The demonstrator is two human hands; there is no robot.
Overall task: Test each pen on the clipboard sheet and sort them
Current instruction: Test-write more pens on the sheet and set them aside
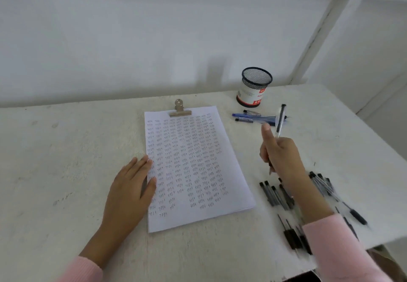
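The right hand (283, 156) is up off the table (66, 171), fingers curled round the lower end of a pen (280, 120). The pen stands nearly upright, its dark capped end pointing away from the person and its barrel blurred, so I'd judge it's mid-swing. The left hand (132, 184) lies flat and open, holding nothing, its fingertips pressing the left edge of the sheet (193, 167).

What the next move turns on, to my eye: the sheet lies to the left of the right hand and a little nearer the person, its long side running away from them. If the pen is not yet tested, it has to swing left and tip down. The few blank patches show near the bottom of the sheet. If it has been tested, the sorted group (255, 117) lies just beyond the hand, those pens lying crosswise, and the mesh cup (253, 87) stands behind them. Either way the right hand is the nearer one.

Counting: one sheet under one clip (179, 109), one cup, one pen in hand. The crosswise group looks like three or four pens, overlapped and partly hidden. The untested heap (277, 195) sits under and around the right forearm, a dozen or more, too blurred to count.
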